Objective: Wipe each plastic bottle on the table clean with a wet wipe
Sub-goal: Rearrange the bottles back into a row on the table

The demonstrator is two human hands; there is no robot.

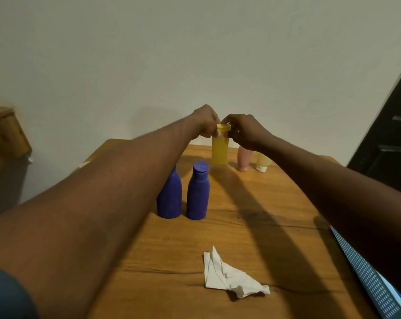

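**Yellow bottle held at its top by both hands, wipe left lying on the bench**

The yellow bottle [220, 150] is held upright over the far end of the bench [275, 215], with both arms stretched out towards it. Whether its base touches the wood cannot be told. The grip of the left hand [206, 122] is closed, its fingers curled and pinched against the left side of the bottle's neck just under the cap [224, 127]. The grip of the right hand [245, 130] is likewise closed, its fingers curled against the right side of the same top (the fingertips themselves are hidden behind the knuckles).

The wet wipe [229, 275] is held by neither hand; it lies crumpled and white on the near part of the bench, well apart from the bottles.

Two blue bottles are seen upright side by side in the middle of the bench, the left blue bottle [169, 194] partly hidden behind the left forearm and the right blue bottle [198, 192] just beside it. Right of the yellow bottle, at the far end, a pink tube [244, 157] and a pale yellow tube [262, 161] are stood cap-down, near each other. A blue patterned sheet [367, 279] is seen at the near right edge.
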